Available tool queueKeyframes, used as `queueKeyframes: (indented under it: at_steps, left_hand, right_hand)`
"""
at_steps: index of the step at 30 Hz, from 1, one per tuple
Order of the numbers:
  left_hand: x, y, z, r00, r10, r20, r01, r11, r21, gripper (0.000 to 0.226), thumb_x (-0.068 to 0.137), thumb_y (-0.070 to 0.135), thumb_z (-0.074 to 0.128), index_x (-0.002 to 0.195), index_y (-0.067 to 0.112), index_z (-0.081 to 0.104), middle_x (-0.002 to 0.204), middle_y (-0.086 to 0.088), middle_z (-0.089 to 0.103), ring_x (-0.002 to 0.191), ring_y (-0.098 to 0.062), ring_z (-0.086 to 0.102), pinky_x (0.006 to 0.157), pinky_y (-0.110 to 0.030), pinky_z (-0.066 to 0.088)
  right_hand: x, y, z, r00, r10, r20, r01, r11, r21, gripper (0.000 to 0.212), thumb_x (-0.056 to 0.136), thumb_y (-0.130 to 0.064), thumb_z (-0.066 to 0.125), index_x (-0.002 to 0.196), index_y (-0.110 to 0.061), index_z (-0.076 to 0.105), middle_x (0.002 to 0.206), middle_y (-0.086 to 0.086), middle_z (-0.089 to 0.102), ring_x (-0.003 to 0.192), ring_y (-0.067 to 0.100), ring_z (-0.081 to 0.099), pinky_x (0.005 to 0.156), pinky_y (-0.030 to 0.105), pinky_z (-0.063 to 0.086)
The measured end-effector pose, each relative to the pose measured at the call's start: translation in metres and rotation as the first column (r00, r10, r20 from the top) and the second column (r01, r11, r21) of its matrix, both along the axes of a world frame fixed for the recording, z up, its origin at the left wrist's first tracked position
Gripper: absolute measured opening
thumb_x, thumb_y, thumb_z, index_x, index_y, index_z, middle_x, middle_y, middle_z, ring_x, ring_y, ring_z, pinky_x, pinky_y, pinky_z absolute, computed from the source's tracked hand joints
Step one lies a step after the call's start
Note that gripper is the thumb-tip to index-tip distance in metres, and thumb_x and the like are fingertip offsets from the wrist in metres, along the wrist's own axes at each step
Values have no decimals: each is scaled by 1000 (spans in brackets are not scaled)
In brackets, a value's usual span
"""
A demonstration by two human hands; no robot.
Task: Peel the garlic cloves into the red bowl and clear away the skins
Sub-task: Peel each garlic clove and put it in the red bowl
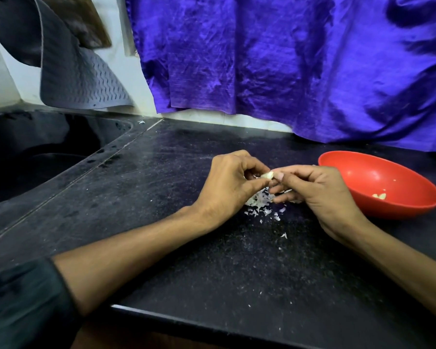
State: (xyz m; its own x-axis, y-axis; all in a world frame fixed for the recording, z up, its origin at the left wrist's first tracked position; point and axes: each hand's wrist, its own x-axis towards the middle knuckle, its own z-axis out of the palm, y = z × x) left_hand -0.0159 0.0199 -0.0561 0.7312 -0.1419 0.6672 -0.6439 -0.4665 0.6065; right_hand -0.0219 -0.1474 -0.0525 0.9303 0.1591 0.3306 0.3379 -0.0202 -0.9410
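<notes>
Landmark: red bowl (378,183), on dark counter (161,197). Far left of bowl, black sink (35,152); grey ribbed mat (83,79) hangs above it. Left hand (227,187), left of bowl, pinches garlic clove (267,175) between thumb and fingers. Right hand (320,195), just beside bowl's left rim, pinches clove's other end, probably the skin. Skin scraps (261,205) piled on counter under both hands. Peeled cloves (380,196) inside bowl. Purple cloth (287,59) hangs behind bowl.
</notes>
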Motion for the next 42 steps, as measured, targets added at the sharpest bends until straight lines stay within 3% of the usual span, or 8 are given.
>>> queueKeyframes:
  at_steps: [8, 12, 16, 21, 24, 27, 33, 42]
  left_hand:
    - [1, 0, -3, 1000, -16, 24, 16, 999, -28, 14, 77, 19, 81, 90, 14, 78, 79, 3, 69, 71, -5, 62, 65, -10, 46]
    - [1, -2, -1, 994, -83, -67, 72, 986, -148, 14, 77, 15, 81, 89, 10, 77, 83, -4, 70, 66, -8, 65, 60, -24, 57]
    - [2, -3, 3, 981, -136, -136, 97, 961, -260, 12, 79, 7, 78, 91, 7, 76, 82, 0, 70, 61, -4, 64, 52, -17, 53]
    - [5, -2, 0, 974, -156, -165, 104, 952, -287, 14, 83, 7, 75, 96, 9, 73, 81, -5, 70, 59, -9, 65, 51, -27, 57]
    - [7, -3, -1, 954, -220, -201, 145, 932, -333, 11, 84, 4, 72, 92, 10, 69, 85, -13, 67, 67, -12, 63, 52, -32, 58]
    - [8, -4, -1, 915, -310, -258, 190, 895, -403, 12, 85, 0, 69, 89, 12, 67, 83, -10, 64, 70, -14, 63, 55, -32, 58]
    - [6, -5, -1, 880, -372, -294, 212, 863, -459, 12, 86, -3, 67, 91, 8, 67, 82, -8, 64, 70, -14, 64, 57, -31, 59]
    - [4, -6, 0, 872, -378, -311, 200, 855, -479, 10, 83, -6, 69, 89, 2, 67, 75, -12, 69, 67, -15, 68, 56, -25, 58]
  right_hand:
    - [1, 1, 1, 1000, 1, -10, -1, 1000, 7, 16, 92, 0, 54, 89, -4, 70, 69, 3, 71, 63, 10, 65, 62, 25, 59]
    - [2, 0, 0, 999, -12, -34, 12, 1000, 15, 15, 92, -2, 55, 89, -3, 69, 73, 5, 70, 63, 11, 65, 61, 26, 60]
    - [5, -3, 0, 995, -73, -71, 77, 996, 52, 12, 92, -7, 58, 88, -6, 69, 76, 7, 65, 61, 13, 66, 61, 27, 59]
    - [2, -2, 2, 996, -81, -43, 84, 994, 73, 2, 83, -9, 66, 83, -7, 68, 65, 0, 64, 52, 15, 61, 53, 29, 59]
    - [1, -2, 3, 995, -95, -11, 96, 994, 54, 16, 70, -16, 74, 78, -5, 65, 57, 0, 62, 46, 14, 58, 46, 28, 56]
    - [3, -4, 2, 991, -128, 29, 126, 991, 49, 10, 77, -10, 73, 79, -8, 63, 61, 0, 61, 51, 16, 61, 44, 25, 53]
    - [6, -6, -2, 987, -118, 106, 125, 990, -61, 18, 92, -6, 60, 102, -16, 70, 81, -2, 69, 66, 14, 66, 54, 25, 57]
    - [8, -9, -3, 970, -122, 212, 155, 976, -150, 13, 88, -11, 65, 96, -17, 74, 77, 1, 72, 67, 14, 67, 60, 29, 58]
